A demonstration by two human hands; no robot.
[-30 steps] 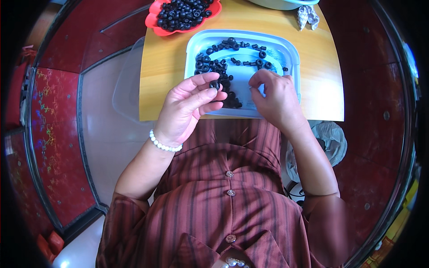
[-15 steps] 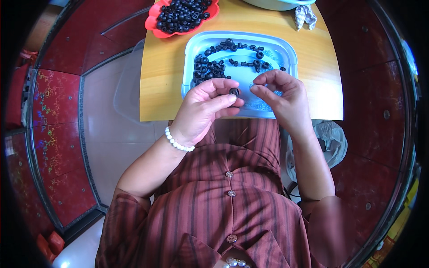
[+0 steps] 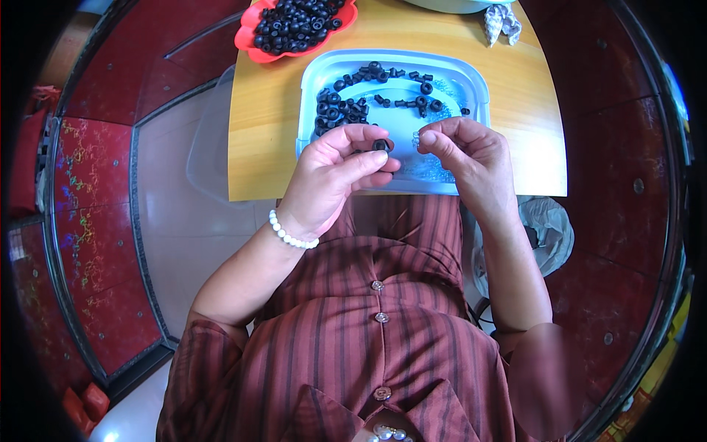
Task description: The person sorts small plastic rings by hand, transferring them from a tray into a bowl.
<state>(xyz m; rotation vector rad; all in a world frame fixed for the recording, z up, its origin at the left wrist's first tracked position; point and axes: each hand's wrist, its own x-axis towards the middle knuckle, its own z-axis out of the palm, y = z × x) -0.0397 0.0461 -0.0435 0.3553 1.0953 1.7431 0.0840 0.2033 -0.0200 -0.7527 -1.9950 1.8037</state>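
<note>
Between the thumb and fingers of my left hand (image 3: 335, 163) is a small round black rubber part (image 3: 380, 146), its hollow end facing up. My right hand (image 3: 475, 158) is pinched just to the right of it, apart from the part; whatever its fingertips hold is too small to make out. Both hands are over the near side of a light blue tray (image 3: 303, 118). Black rubber parts (image 3: 335, 110) lie heaped at the tray's left, and more (image 3: 423, 103) are strewn along its far side and middle.
A red scalloped dish (image 3: 247, 37) piled with black parts stands at the table's far left. At the far right are a pale basin (image 3: 456, 6) and a crumpled grey cloth (image 3: 503, 26). A bin with a white plastic liner (image 3: 556, 236) is below the table's right edge.
My right hand has turned slightly, its pinched fingertips now closer together. My left hand has shifted a little left and up, still gripping the black rubber part.
</note>
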